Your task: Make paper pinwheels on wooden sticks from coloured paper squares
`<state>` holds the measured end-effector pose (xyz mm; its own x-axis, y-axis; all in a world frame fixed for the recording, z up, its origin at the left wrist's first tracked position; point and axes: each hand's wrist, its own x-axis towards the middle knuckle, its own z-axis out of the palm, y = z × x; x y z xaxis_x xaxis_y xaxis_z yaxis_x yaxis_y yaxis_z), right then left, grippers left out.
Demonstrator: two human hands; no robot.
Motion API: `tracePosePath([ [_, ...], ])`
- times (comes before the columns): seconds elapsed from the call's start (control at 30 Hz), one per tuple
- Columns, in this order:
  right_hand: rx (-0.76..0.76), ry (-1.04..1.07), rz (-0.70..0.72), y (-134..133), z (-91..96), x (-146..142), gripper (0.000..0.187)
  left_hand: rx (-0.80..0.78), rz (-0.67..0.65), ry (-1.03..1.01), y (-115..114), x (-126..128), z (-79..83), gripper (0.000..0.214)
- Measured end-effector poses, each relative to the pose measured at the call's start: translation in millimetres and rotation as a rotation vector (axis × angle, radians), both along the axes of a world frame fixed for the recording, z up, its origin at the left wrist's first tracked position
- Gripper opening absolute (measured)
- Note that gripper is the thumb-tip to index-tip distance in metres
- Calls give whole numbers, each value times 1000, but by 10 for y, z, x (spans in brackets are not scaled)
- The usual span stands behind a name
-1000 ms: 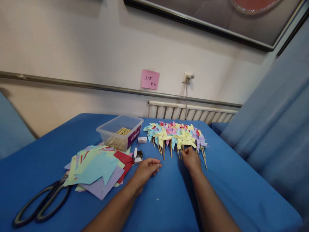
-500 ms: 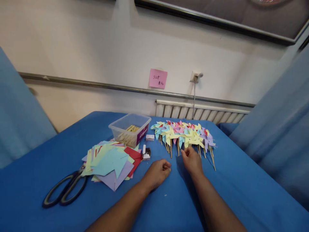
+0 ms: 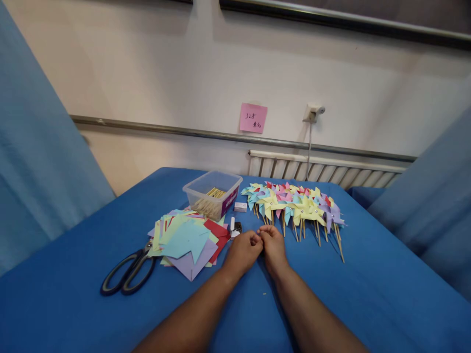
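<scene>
On the blue cloth-covered tabletop [image 3: 338, 309], the left hand [image 3: 243, 251] and right hand [image 3: 273, 249] meet at the fingertips; I can't tell if they pinch anything. Just beyond, many-coloured paper pinwheels [image 3: 303, 210] on thin wooden sticks [image 3: 283, 227] look light and easily crumpled, best held by the sticks. Rightward, there's room before the tabletop's edge.

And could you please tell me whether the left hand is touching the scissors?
Apart: the head view shows the left hand well to the right of the scissors, with papers and blue tabletop between.
</scene>
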<state>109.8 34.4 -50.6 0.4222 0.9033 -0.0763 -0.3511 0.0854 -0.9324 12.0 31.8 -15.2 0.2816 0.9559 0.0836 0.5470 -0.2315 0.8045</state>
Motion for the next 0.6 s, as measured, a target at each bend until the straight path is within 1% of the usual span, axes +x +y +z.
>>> tracePosePath([
  [0.1,0,-15,110,-9,-1,63,10,-2,25,-18,-43,18,58,10],
  [0.2,-8,-60,206,6,9,67,6,23,76,-24,-104,-93,185,13],
  [0.3,-21,-122,248,29,15,26,6,98,178,64,-149,-412,354,21],
  [0.37,-27,-167,254,36,7,1,7,215,234,189,-163,-701,424,26],
  [0.43,-29,-214,258,35,-11,-17,9,347,268,396,-168,-985,417,35],
  [0.47,-29,-237,260,34,-22,-23,10,383,266,489,-170,-1106,385,43],
  [0.53,-29,-279,269,29,-44,-31,12,399,252,644,-176,-1285,285,53],
  [0.6,-29,-310,283,25,-60,-34,13,402,237,736,-182,-1380,186,55],
])
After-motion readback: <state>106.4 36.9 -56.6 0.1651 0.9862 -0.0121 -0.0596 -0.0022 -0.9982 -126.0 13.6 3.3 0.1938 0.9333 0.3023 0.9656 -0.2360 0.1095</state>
